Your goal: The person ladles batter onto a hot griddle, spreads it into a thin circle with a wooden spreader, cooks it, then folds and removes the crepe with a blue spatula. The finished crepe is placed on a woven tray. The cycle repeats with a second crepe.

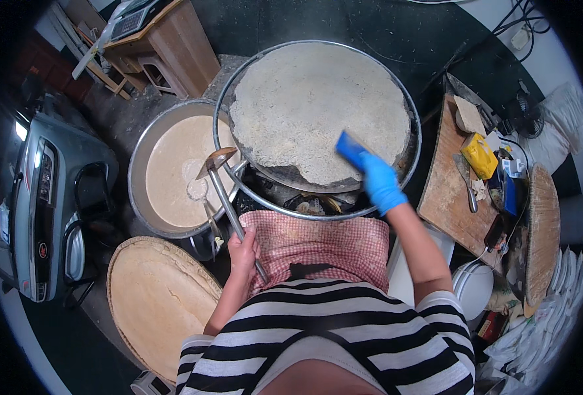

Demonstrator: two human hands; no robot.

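Note:
A big round griddle [418,148] with a raised metal ring stands before me. Over most of its top lies a thin, pale, speckled pancake [304,99] with a ragged near edge. My right hand [381,184], in a blue glove, is closed around a flat blue scraper [351,149] at the pancake's right part; the hand is slightly blurred. My left hand [243,249], bare, grips the handle of a metal-handled tool [224,197]. Its brown, curved head reaches over the rim of a batter pot [137,164], beside the griddle ring.
Left of me a stack of large round flatbreads [160,296] sits low. A parked vehicle [54,197] stands farther left. On the right, a wooden board [446,184] carries a knife [470,194], a yellow packet [480,156] and a phone [495,230]. White buckets [472,289] stand below it.

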